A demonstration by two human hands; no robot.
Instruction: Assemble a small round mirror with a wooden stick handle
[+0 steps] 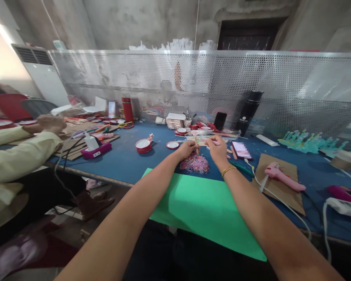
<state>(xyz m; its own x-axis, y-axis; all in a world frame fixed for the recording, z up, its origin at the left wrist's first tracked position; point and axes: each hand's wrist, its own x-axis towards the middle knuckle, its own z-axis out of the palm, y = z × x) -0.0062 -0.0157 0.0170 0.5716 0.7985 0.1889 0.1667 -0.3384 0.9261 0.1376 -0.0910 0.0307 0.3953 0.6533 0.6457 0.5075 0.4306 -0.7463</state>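
My left hand (187,150) is closed in a pinch on a thin, pale stick-like piece (196,143), held upright. Close by on the right, my right hand (218,151) wraps its fingers around a slim pink rod (215,143); its exact kind is too small to make out. The tips of both hands are a short gap apart. Just below them lies a tangled heap of pink, purple and multicoloured thin strands (195,164). A bright green sheet (201,207) covers the table edge under my forearms.
A pink glue gun (283,177) rests on cardboard (292,199) at the right, its cable trailing. Around the hands stand a phone (241,150), a red tape roll (143,146), a black bottle (250,113) and a red bottle (127,110). A co-worker's sleeved arm (32,150) reaches in from the left.
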